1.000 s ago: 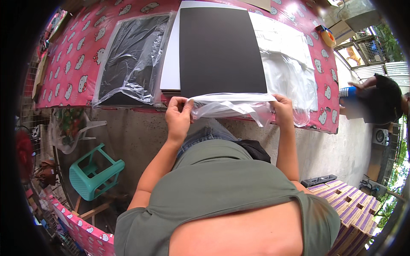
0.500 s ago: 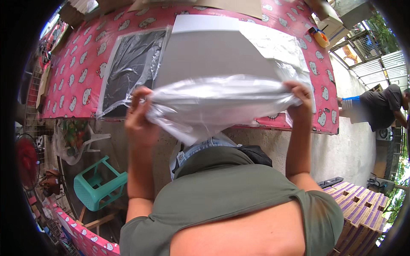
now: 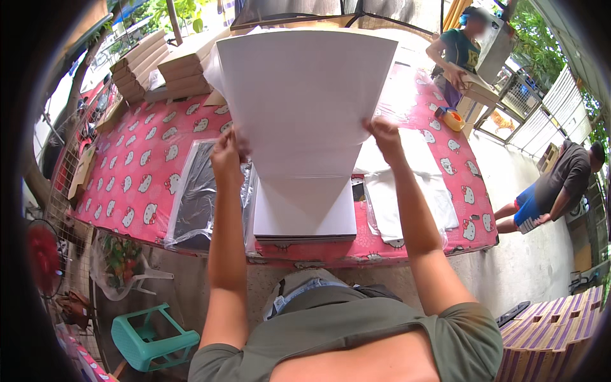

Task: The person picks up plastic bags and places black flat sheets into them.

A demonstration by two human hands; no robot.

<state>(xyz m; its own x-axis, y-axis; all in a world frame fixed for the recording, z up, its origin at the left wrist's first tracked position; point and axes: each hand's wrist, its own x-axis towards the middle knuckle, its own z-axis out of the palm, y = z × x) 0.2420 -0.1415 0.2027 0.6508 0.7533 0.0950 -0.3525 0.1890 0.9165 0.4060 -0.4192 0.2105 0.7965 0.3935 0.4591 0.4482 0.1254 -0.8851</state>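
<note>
A large pale white board (image 3: 305, 95) is raised, tilted up, above the table. Thin clear plastic shows along its upper left edge; how far it wraps the board I cannot tell. My left hand (image 3: 230, 156) is closed at the board's left edge, and my right hand (image 3: 385, 137) grips at its right edge. Below it, a stack of white boards (image 3: 305, 210) lies at the table's near edge. Left of the stack is a black flat panel in clear plastic (image 3: 197, 197). Clear-white plastic sleeves (image 3: 407, 204) lie on the right, partly behind my right forearm.
The table has a pink patterned cover (image 3: 137, 184). Flat cardboard boxes (image 3: 184, 70) are piled at the back left. An orange tape dispenser (image 3: 453, 119) sits at the right edge. One person (image 3: 461, 51) holds a carton; another (image 3: 554, 181) stands right. A green stool (image 3: 153, 337) is at lower left.
Both hands have moved forward and away from my body. The board has risen from the stack to a tilted-up position, and the bunched plastic near my waist is gone from there. My view has tilted up.
</note>
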